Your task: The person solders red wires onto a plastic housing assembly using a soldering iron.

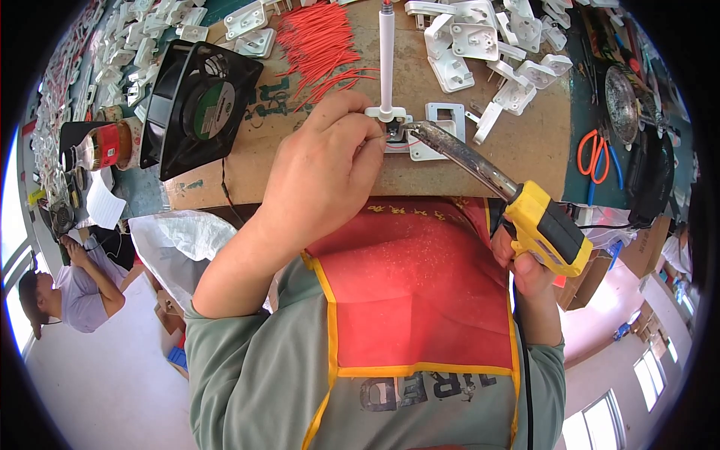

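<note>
My right hand (529,270) grips a yellow-and-black soldering gun (551,232) by its handle, right of the apron. Its long metal barrel slants up-left, and the tip reaches a small white plastic housing (430,151) on the bench. My left hand (322,161) is closed beside the housing, thumb and fingers pinched together at its left edge. Whatever lies between those fingertips is hidden. A white plastic stem (386,60) extends away from the housing. Thin red wire shows inside the housing near the tip.
Beyond my left hand lies a pile of red wires (319,49). White plastic parts (476,37) are heaped at the far right. A black fan (199,109) and a jar (101,146) stand left. Orange-handled pliers (593,156) lie right. Another person (79,289) sits far left.
</note>
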`<state>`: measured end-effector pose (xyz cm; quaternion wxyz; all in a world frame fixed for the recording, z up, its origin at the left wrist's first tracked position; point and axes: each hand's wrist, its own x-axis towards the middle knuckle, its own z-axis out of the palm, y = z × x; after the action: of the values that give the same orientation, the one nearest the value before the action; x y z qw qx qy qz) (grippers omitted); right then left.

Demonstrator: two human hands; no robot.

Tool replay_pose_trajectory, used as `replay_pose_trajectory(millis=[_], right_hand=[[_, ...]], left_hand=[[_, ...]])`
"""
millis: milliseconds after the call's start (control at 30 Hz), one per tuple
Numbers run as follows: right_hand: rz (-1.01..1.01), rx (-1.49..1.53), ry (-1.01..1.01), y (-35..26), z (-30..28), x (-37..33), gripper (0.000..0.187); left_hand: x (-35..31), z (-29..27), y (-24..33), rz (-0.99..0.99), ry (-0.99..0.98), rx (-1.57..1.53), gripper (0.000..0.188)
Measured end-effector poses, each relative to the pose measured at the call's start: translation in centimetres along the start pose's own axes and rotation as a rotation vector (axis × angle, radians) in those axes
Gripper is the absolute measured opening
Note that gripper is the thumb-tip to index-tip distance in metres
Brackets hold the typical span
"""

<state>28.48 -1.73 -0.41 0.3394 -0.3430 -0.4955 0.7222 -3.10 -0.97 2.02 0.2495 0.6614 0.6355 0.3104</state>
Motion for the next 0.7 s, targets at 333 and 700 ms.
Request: replay_pose_trajectory(millis=[333, 700], right_hand=[[-0.056, -0.046, -0.006, -0.02, -0.22, 0.16, 0.057], [-0.048, 0.005, -0.026, 0.26, -0.72, 0.07, 0.059]], left_hand=[[-0.03, -0.01, 0.05, -0.018, -0.007, 0.001, 0.007], [0.00, -0.05, 0.08, -0.021, -0.011, 0.000, 0.007]])
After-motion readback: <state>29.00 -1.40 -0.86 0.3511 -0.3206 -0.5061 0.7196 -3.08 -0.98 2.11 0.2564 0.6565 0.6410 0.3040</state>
